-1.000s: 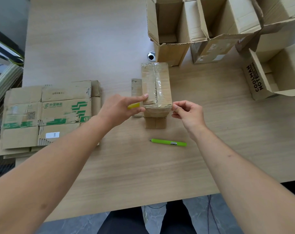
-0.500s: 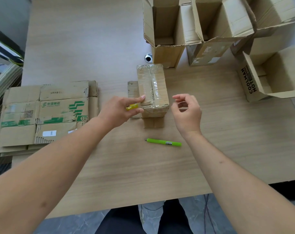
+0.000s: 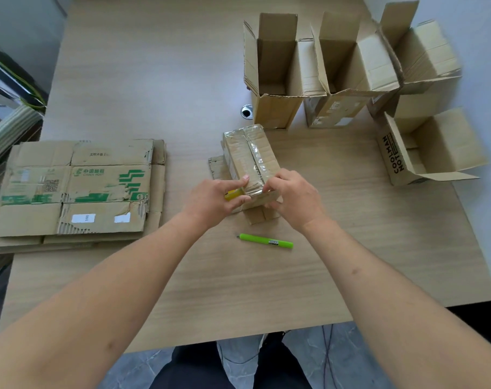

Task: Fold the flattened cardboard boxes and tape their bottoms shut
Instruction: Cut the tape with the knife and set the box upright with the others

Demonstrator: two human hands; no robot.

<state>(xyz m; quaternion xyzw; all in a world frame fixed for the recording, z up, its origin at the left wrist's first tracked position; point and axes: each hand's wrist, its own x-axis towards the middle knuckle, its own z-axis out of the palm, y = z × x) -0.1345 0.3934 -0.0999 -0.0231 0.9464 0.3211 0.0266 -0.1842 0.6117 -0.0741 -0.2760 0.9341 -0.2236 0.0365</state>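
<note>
Both hands are pressing tape down on the upturned box (image 3: 248,158), left hand (image 3: 214,199) gripping the yellow roll (image 3: 233,194), right hand (image 3: 293,196) pinching the near edge, so cutting's probably next.

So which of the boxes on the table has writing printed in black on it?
The open box at the far right, lying on its side, with black lettering on its flap.
</note>
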